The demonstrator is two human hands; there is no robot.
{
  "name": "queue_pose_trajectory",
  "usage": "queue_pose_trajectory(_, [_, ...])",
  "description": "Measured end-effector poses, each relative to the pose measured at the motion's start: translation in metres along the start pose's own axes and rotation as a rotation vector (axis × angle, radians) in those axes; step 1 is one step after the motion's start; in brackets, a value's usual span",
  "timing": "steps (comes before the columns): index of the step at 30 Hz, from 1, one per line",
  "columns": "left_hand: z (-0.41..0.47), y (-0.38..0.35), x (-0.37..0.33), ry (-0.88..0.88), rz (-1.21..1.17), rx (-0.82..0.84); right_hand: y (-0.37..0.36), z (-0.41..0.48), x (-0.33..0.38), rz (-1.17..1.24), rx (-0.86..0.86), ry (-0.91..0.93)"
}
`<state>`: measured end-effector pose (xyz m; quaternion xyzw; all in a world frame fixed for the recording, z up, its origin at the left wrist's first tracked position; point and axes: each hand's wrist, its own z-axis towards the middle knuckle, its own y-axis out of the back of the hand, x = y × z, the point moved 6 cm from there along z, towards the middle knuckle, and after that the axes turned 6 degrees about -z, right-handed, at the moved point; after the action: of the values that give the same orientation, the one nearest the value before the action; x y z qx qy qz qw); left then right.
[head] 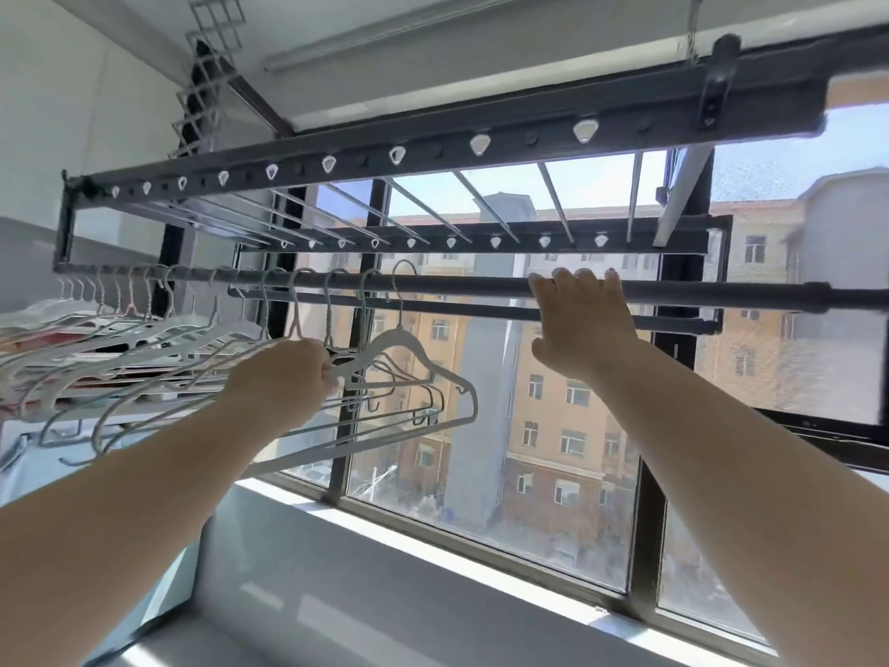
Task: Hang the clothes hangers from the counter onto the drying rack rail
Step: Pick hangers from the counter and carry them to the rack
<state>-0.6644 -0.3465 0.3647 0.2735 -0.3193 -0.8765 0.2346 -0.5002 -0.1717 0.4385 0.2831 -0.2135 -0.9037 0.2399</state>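
Observation:
A dark round rail (447, 284) of the ceiling drying rack runs across the view at hand height. Several white hangers (144, 339) hang from its left half, swung out toward me. The rightmost white hanger (409, 344) has its hook just above the rail. My left hand (284, 377) grips the shoulder of the hangers near that one. My right hand (579, 320) is raised to the rail further right, its fingers curled over the top of the bar. The counter is out of view.
The rack's dark frame (433, 158) with white hook holes and thin silver bars (553, 204) hangs overhead. Behind stands a large window (481, 426) above a white sill (385, 570). A second dark rail (481, 311) runs just behind the first.

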Motion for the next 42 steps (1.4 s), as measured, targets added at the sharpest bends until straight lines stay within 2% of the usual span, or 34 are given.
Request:
queue_pose_trajectory(4, [0.003,-0.008,-0.004,-0.005,0.102,-0.003,0.000,-0.001,0.000,0.009,-0.010,0.010])
queue_pose_trajectory(9, [0.006,-0.014,-0.002,0.026,0.087,0.006,0.002,-0.002,0.001,0.019,0.009,0.013])
queue_pose_trajectory(15, [0.004,-0.019,-0.002,0.034,0.162,0.094,0.001,-0.007,-0.001,0.060,0.004,0.038])
queue_pose_trajectory(19, [0.000,-0.014,-0.012,-0.019,0.209,0.009,-0.002,-0.017,-0.003,0.103,-0.081,0.035])
queue_pose_trajectory(22, [-0.013,-0.004,-0.037,-0.203,0.256,-0.214,-0.009,-0.031,-0.009,0.098,-0.131,0.037])
queue_pose_trajectory(25, [-0.041,-0.002,-0.077,-0.505,0.124,-0.379,-0.019,-0.047,-0.018,0.071,-0.108,0.072])
queue_pose_trajectory(26, [-0.051,-0.004,-0.089,-0.558,0.061,-0.400,-0.022,-0.053,-0.023,0.074,-0.100,0.073])
queue_pose_trajectory(28, [-0.066,-0.014,-0.110,-0.591,-0.058,-0.346,-0.028,-0.068,-0.034,0.082,-0.086,0.073])
queue_pose_trajectory(31, [-0.079,-0.044,-0.142,-0.525,-0.256,-0.161,-0.039,-0.095,-0.055,0.082,-0.007,0.093])
queue_pose_trajectory(34, [-0.093,-0.088,-0.184,-0.509,-0.303,-0.033,-0.055,-0.132,-0.088,0.111,0.130,0.097])
queue_pose_trajectory(42, [-0.172,-0.206,-0.345,-0.482,-0.599,0.294,-0.108,-0.285,-0.235,0.139,0.541,-0.158])
